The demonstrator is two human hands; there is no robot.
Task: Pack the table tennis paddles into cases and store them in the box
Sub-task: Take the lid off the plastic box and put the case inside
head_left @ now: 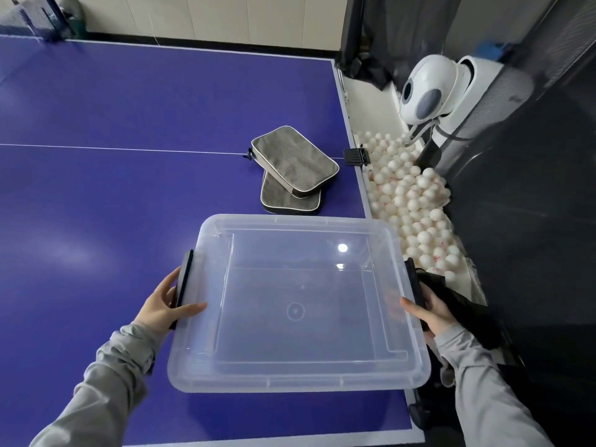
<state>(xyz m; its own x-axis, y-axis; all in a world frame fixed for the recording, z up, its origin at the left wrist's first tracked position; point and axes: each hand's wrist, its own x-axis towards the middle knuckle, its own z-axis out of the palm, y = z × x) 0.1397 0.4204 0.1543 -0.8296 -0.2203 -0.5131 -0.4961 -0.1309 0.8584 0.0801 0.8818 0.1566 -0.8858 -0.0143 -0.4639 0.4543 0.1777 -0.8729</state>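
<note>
A clear plastic box (pixel 206 350) with a lid on it sits at the near right corner of the blue table (pixel 113 188). My left hand (pixel 164 304) grips the black latch (pixel 184 282) on the box's left side, thumb on the lid. My right hand (pixel 429 311) holds the black latch (pixel 414 285) on its right side. Two grey zipped paddle cases lie just beyond the box, the upper case (pixel 293 159) stacked askew on the lower case (pixel 283 200). No bare paddle is in view.
A trough of several white balls (pixel 412 201) runs along the table's right edge, with a white ball machine (pixel 429 88) behind it. Black netting (pixel 532 221) hangs at the right. The table net (pixel 32 22) stands far left.
</note>
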